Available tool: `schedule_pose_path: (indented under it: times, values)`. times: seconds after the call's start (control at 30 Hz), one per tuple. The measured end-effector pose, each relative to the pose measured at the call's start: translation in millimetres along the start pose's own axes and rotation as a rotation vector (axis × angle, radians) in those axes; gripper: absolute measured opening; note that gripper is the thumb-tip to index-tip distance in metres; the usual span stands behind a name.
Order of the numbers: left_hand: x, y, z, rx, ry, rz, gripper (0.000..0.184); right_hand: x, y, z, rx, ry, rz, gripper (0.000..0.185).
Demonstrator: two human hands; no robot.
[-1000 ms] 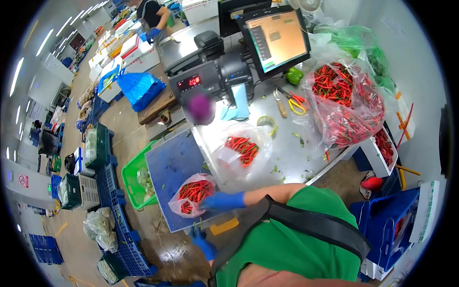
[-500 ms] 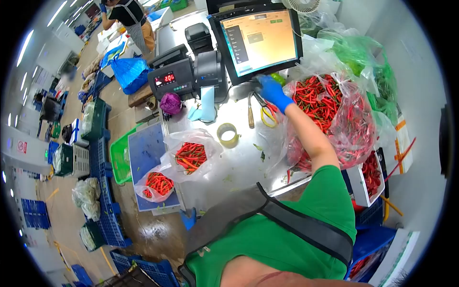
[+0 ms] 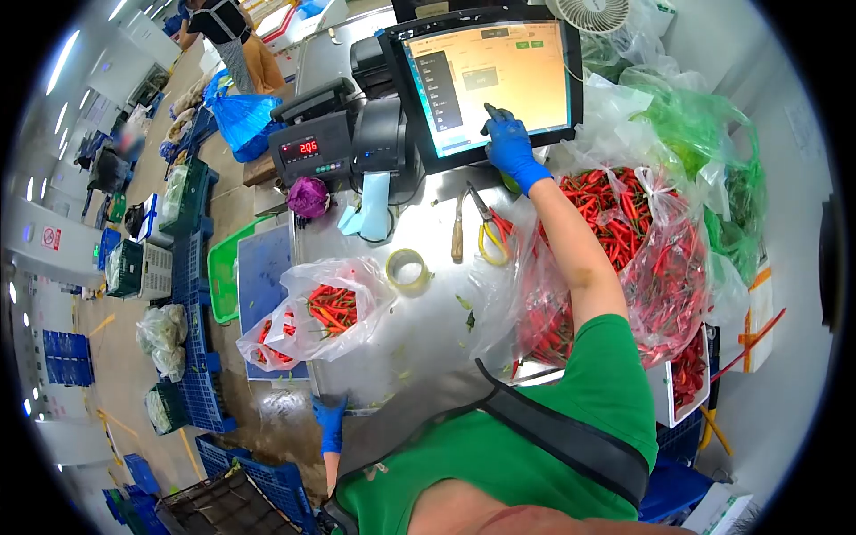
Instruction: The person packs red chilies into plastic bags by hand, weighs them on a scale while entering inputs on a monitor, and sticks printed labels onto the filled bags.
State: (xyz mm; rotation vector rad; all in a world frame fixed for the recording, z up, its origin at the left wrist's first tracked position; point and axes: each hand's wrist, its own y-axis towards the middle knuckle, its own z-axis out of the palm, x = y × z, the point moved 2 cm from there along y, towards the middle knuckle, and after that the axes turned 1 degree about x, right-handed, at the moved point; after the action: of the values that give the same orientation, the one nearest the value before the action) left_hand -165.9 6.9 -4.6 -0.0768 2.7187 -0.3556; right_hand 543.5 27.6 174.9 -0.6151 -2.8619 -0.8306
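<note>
My right hand (image 3: 512, 147), in a blue glove, is raised over the lower part of the touchscreen monitor (image 3: 499, 76), fingers extended and nothing held. Whether a fingertip touches the glass I cannot tell. Below, my left hand (image 3: 330, 417), gloved in blue too, is at the table's front edge with its fingers apart and empty. Just beyond it are a clear plastic bag of red chillies (image 3: 332, 310) and a smaller bag of chillies (image 3: 275, 343), partly overlapped, on the blue-grey scale plate (image 3: 265, 259). The scale display (image 3: 308, 148) reads 2.06.
A large open bag of red chillies (image 3: 655, 259) stands at the right. On the metal table (image 3: 419, 330) lie a tape roll (image 3: 407, 269), yellow-handled scissors (image 3: 491, 242), a wooden-handled tool (image 3: 457, 234) and a purple cabbage (image 3: 308, 197). Another person (image 3: 234, 40) stands at the back left.
My right hand has moved from below the monitor up in front of its screen. More of my left hand shows. The larger chilli bag now covers part of the smaller one.
</note>
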Motion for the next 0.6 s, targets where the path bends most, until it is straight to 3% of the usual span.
schedule_pose_path:
  times: [0.2,0.37,0.47,0.6]
  values:
    - [9,3,5,-0.019,-0.067,-0.019,0.103,28,50,-15,-0.088,0.094,-0.198,0.02]
    - [0,1,1,0.014,-0.203,-0.044,0.101,44,82,-11,-0.103,-0.041,-0.23,0.017]
    - [0,3,0,0.0,-0.19,-0.043,0.101,38,61,15,-0.13,-0.084,-0.302,0.017]
    - [0,1,3,-0.021,-0.147,-0.011,0.102,38,28,27,-0.006,-0.14,-0.363,0.018]
